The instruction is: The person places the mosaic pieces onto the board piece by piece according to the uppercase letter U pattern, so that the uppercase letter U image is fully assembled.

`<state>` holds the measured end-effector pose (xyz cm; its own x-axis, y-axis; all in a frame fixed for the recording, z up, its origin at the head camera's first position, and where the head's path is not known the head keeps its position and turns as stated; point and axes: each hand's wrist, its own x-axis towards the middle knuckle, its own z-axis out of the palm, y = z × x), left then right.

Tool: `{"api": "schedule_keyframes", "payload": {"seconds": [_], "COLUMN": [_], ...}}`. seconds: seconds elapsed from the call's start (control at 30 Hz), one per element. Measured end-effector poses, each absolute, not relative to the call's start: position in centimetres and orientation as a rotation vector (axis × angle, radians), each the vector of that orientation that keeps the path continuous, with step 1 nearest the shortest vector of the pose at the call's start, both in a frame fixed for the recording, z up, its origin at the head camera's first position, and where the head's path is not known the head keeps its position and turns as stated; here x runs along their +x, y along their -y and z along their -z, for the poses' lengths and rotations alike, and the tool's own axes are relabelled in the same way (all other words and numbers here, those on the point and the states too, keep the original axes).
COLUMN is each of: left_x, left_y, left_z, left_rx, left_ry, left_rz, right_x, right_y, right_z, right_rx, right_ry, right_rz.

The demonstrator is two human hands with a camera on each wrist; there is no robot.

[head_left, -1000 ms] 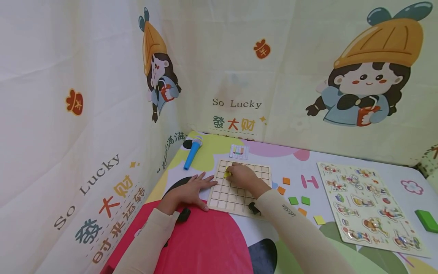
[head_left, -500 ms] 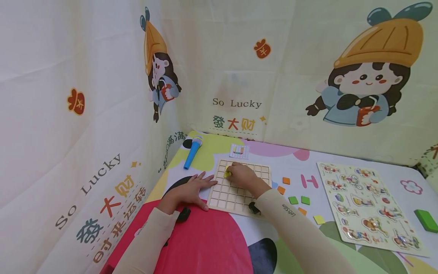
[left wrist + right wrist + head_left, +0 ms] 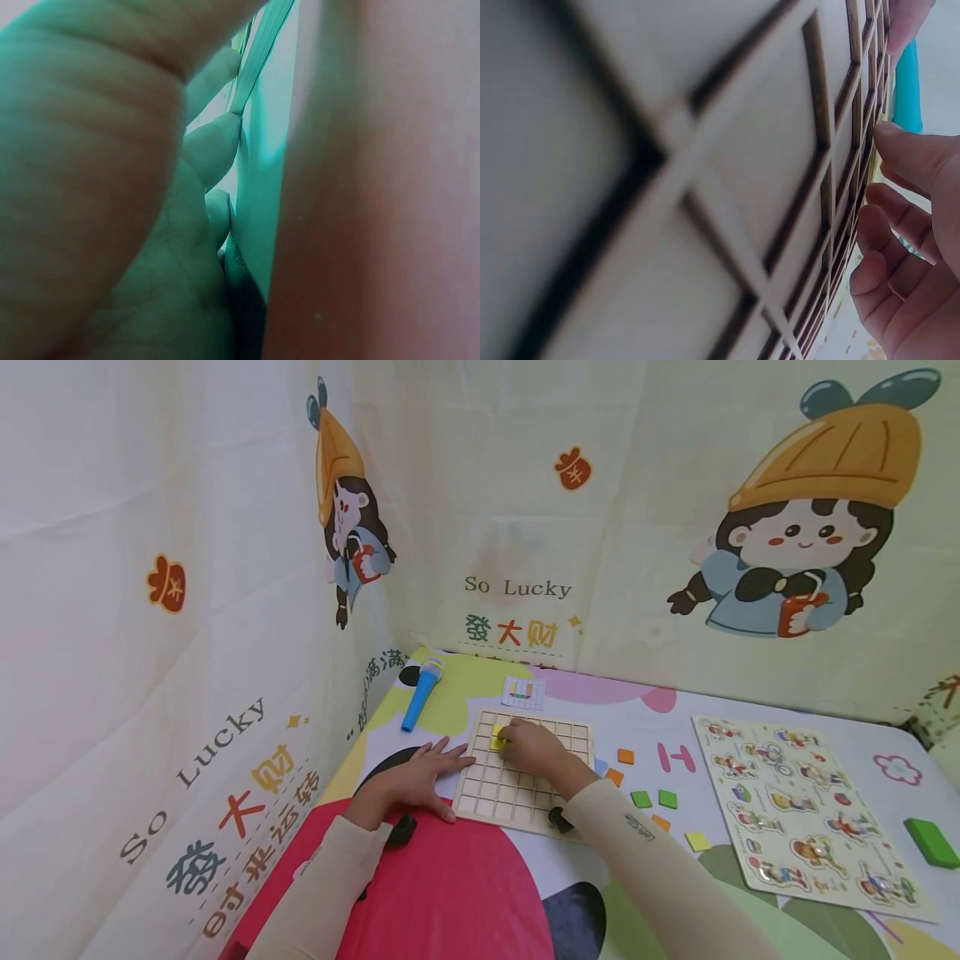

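My left hand [image 3: 420, 779] lies with spread fingers against the left edge of a wooden grid board [image 3: 483, 789]; the left wrist view shows its fingertips at the board's side. My right hand [image 3: 534, 748] is over the board's upper left part, fingers bent, thumb and forefinger [image 3: 911, 154] down at the grid. There they pinch a small yellow square tile [image 3: 497, 742], partly hidden by the fingers. A little yellow shows between those fingertips in the right wrist view.
Loose orange tiles [image 3: 626, 757], green tiles [image 3: 641, 799] and a yellow tile [image 3: 697, 841] lie right of the board. Behind it is a pattern card [image 3: 522, 692]. A blue toy microphone [image 3: 422, 695], a picture puzzle board [image 3: 757, 793] and a green block [image 3: 932, 842] lie farther out.
My right hand has shifted slightly to the right and down, and more yellow shows beside its fingertips. The left hand stays in place.
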<state>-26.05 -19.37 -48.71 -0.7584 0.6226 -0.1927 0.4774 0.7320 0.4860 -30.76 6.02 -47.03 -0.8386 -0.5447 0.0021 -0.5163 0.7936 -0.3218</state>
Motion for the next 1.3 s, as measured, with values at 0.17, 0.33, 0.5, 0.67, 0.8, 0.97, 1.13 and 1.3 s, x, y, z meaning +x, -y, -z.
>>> {"api": "schedule_keyframes", "payload": {"seconds": [0.17,0.33,0.5,0.67,0.8,0.97,1.13,1.3], "left_x": [-26.1,-26.1,-26.2,-26.2,-26.2,-26.2,-26.3,-26.3], "left_y": [19.4,19.4,19.4,19.4,19.5,19.4,19.4,19.5], "left_z": [48.8,48.9,49.0,49.2,49.2,49.4,49.6,49.6], "left_rx": [0.856,0.852,0.852,0.858,0.862,0.853,0.862,0.877], "left_ry": [-2.605,-2.605,-2.601,-2.603,-2.607,-2.611,-2.616,-2.613], "left_rz": [-0.585,-0.592,-0.597,-0.594,-0.599,-0.603,-0.586,-0.599], "right_x": [-30.4,-29.9,-29.4,-28.9,-28.5,-27.8,-27.1,-26.8], "right_y": [-6.7,-7.8,-9.1,-10.5,-11.5,-13.1,-14.9,-16.6], "right_z": [47.0,46.8,46.7,46.6,46.5,46.3,46.1,46.4], "right_rx": [-0.911,-0.888,-0.814,-0.765,-0.738,-0.7,-0.699,-0.669], "right_ry": [-2.886,-2.89,-2.898,-2.908,-2.92,-2.947,-2.96,-2.98], "right_rz": [0.452,0.488,0.571,0.601,0.588,0.565,0.59,0.573]}}
